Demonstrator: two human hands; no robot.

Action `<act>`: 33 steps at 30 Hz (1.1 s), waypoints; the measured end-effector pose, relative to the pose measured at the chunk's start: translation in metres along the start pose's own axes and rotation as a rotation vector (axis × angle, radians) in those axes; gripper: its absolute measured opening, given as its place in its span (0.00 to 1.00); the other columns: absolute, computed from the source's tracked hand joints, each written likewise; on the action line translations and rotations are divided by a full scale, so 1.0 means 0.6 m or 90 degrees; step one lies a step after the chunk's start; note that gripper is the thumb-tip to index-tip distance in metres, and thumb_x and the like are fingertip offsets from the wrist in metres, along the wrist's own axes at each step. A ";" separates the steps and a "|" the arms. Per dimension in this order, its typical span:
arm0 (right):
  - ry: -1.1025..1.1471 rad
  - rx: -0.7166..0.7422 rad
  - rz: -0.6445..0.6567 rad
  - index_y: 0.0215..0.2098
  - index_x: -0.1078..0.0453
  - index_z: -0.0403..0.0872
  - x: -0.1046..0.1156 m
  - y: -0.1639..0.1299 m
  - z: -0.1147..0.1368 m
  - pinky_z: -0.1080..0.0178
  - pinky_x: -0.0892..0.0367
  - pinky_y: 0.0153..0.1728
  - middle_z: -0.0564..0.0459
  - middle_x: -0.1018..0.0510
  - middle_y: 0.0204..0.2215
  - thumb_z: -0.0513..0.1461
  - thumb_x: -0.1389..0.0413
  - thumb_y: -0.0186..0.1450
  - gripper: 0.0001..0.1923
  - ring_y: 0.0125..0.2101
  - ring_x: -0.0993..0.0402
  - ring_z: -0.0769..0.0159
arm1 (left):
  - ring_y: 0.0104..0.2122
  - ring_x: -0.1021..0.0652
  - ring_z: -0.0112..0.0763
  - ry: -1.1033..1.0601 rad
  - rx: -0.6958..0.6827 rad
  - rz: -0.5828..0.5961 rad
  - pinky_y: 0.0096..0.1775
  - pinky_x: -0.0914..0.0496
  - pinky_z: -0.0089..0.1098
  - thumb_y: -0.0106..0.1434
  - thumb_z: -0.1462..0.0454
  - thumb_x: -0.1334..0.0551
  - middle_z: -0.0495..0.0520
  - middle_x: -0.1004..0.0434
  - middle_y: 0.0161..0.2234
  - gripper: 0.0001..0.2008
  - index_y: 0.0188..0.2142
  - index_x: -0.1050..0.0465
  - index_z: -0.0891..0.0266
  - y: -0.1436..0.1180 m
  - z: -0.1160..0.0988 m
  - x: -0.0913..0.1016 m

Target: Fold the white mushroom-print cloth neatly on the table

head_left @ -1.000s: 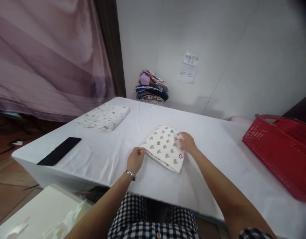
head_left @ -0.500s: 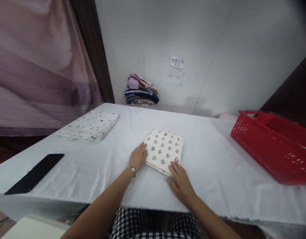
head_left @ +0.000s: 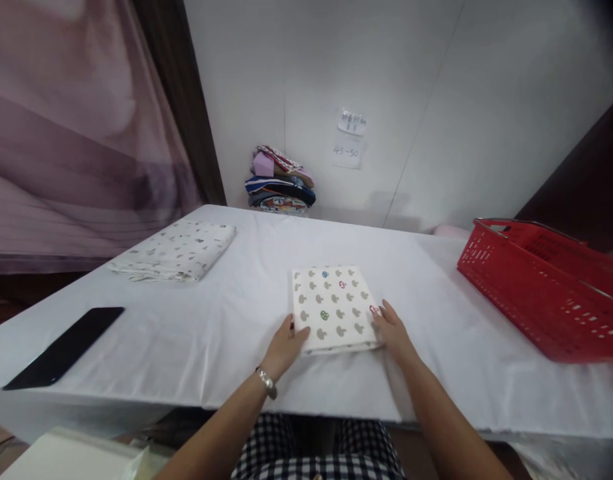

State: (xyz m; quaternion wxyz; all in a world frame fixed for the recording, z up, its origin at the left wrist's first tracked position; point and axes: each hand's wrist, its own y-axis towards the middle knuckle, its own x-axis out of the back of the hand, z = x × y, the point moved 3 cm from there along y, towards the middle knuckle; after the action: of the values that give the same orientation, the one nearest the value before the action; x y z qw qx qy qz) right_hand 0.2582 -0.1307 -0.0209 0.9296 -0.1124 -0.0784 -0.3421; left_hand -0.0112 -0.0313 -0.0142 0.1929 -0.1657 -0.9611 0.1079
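Folded mushroom-print cloth (head_left: pixel 333 308) sits mid-desk (head_left: pixel 221 333), 12 o'clock from me. Left hand (head_left: pixel 286 345) and right hand (head_left: pixel 392 331) flank its near corners, fingers flat, gripping nothing. Risk: uneven push skews folds or bunches the desk cover; red basket (head_left: pixel 541 287) at 2 o'clock.

From my remote seat the feed looks evenly lit, soft and diffuse, with no hard shadows. The white bench (head_left: pixel 211 333) reflects plenty of light but does not blow out; only faint grey creases show in its cloth. A weak shadow sits under the folded cloth (head_left: pixel 333 309) near my hands. The wall (head_left: pixel 386 80) is bright, with a pale shadow below the paper notes (head_left: pixel 349 137). The upper right corner darkens into a vignette. The wide lens bends the bench edge and the red basket (head_left: pixel 546 287) outward. Detail is slightly soft throughout, the writing on the notes barely legible. The black phone (head_left: pixel 64 347) shows a dull sheen.
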 end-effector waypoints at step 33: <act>-0.481 0.032 0.124 0.41 0.27 0.43 -0.010 0.055 0.032 0.56 0.37 0.44 0.40 0.23 0.41 0.55 0.54 0.60 0.27 0.43 0.27 0.51 | 0.35 0.21 0.40 -0.372 0.157 0.080 0.34 0.25 0.34 0.51 0.62 0.33 0.62 0.21 0.37 0.18 0.40 0.30 0.67 0.016 -0.029 -0.009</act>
State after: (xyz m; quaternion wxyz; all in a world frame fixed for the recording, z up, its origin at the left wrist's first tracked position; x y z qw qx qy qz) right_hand 0.2741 -0.0975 -0.0087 0.8659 -0.2143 -0.4125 -0.1847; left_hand 0.0030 -0.0222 -0.0031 -0.0798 -0.1618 -0.9435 0.2779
